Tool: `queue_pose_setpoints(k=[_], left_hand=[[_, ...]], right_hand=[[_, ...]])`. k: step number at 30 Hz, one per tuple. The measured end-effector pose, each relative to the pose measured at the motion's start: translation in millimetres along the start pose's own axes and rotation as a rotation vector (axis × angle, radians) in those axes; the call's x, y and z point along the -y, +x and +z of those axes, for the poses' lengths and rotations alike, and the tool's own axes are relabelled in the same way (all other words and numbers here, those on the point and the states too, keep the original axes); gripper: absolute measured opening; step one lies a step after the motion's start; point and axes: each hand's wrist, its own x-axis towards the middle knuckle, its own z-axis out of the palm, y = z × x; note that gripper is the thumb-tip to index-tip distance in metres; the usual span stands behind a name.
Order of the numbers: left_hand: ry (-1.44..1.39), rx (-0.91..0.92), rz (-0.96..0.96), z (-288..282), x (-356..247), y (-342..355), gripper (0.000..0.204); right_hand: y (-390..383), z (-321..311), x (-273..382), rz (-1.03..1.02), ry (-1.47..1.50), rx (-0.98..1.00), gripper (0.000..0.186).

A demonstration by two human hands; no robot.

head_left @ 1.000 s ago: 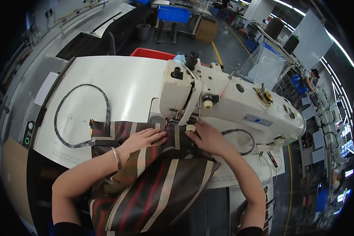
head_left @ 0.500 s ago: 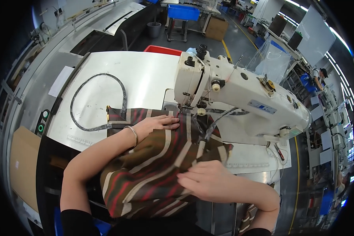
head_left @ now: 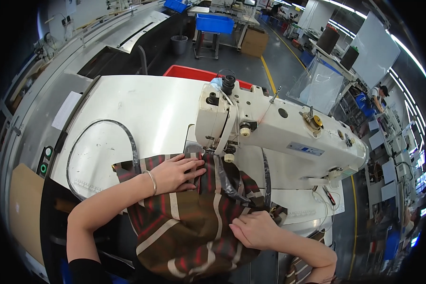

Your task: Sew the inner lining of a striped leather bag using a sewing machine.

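Observation:
A brown fabric piece (head_left: pixel 194 208) with cream and red stripes lies bunched over the front of a white sewing machine's (head_left: pixel 279 125) bed, its far edge under the needle area. My left hand (head_left: pixel 177 174), a bangle at its wrist, rests flat on the cloth beside the presser foot, fingers spread. Lower right, my right hand (head_left: pixel 256 229) is closed on a fold of the cloth, fingers curled in. A dark, glossy strip (head_left: pixel 135 150) loops out from the cloth's left side onto the table. Another dark strip (head_left: pixel 227 182) curves over the cloth between my hands and the machine.
Behind the machine sits a red bin (head_left: pixel 184 71). Red-handled snips (head_left: pixel 330 195) and loose white thread lie on the table's right. Green buttons (head_left: pixel 44 167) are at the left edge, near a brown board (head_left: pixel 28 213). A blue bin (head_left: pixel 215 23) stands farther back.
The cloth and both hands sit lower in the view, as does the machine. My right hand has moved slightly right. The dark strip at the needle has shifted and now curves down over the cloth.

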Motion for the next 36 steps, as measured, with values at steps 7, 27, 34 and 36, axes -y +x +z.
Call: queue_pose_setpoints(k=[7,27,34,36], left_hand=[[-0.053,-0.133,-0.016,-1.6,-7.3,0.9,0.06],[-0.842,0.057,-0.611,-38.8,15.9,8.8,0.047],[-1.537,0.121,-0.691,-64.7,0.7,13.0,0.021],[-1.465,0.026,-0.732,-69.5,-7.9,11.5,0.021]], right_hand=[[94.6,0.2,-37.7,0.111,-0.393,-0.161,0.048],[80.1,-7.4,-90.1,0.156,0.528,-0.152,0.033],[91.4,-4.2,-72.8,0.326,0.668,-0.174,0.036],[90.9,-4.6,-64.6,0.369,0.733,-0.182,0.035]])
